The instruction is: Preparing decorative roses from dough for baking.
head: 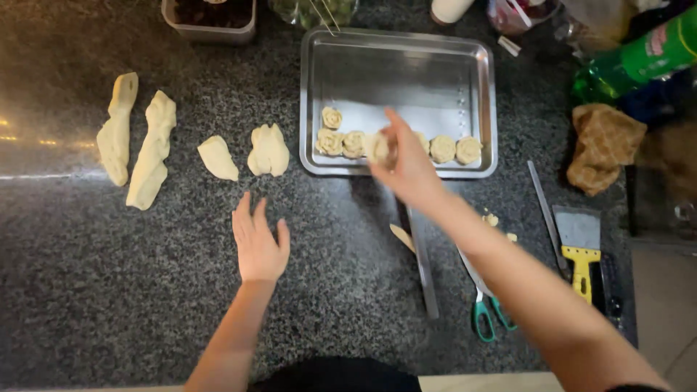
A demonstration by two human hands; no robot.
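Note:
My right hand (406,165) reaches over the near rim of a metal baking tray (398,59) and holds a small rolled dough piece (377,147) at its fingertips. Several shaped dough rolls (456,149) sit in a row along the tray's near side, with one more dough roll (332,117) behind the row at the left. My left hand (258,243) hovers flat and open above the dark granite counter (109,290), just below two small dough lumps (268,151). Two long dough strips (151,151) lie further left.
A long metal ruler (423,265), green-handled scissors (485,305), a yellow-handled scraper (581,243) and a thin blade (546,214) lie right of centre. A brown cloth (602,145), a green bottle (642,54) and containers (210,18) line the back and right.

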